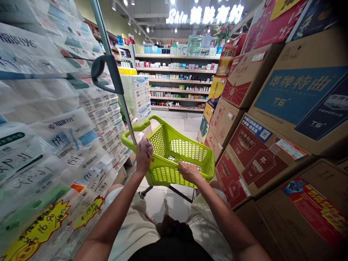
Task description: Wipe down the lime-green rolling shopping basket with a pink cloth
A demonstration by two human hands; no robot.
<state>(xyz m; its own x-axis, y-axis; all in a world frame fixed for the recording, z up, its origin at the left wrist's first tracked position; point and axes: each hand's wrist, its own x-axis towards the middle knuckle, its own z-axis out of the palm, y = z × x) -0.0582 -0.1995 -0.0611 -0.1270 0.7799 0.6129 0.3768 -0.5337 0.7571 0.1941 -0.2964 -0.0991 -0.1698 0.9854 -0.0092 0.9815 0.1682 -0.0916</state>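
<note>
My left hand [143, 157] is closed on a crumpled pinkish-purple cloth [147, 146], at the near left rim of a lime-green plastic shopping cart [165, 172]. A long grey pole [127, 113] slants up from beside this hand. Partway along it sits a dark grey loop handle [116, 78]; whether my fingers touch the pole is unclear, and its lower end is hidden. My right hand [190, 172] has its fingers curled over the cart's near rim. The perforated cart basket stands between my knees, on dark legs.
Plastic-wrapped tissue packs [62, 134] are stacked high close on my left. Printed cartons [272, 156] form a wall on my right. Ahead, a tiled aisle [182, 123] runs to shelves [176, 69] of small packaged goods.
</note>
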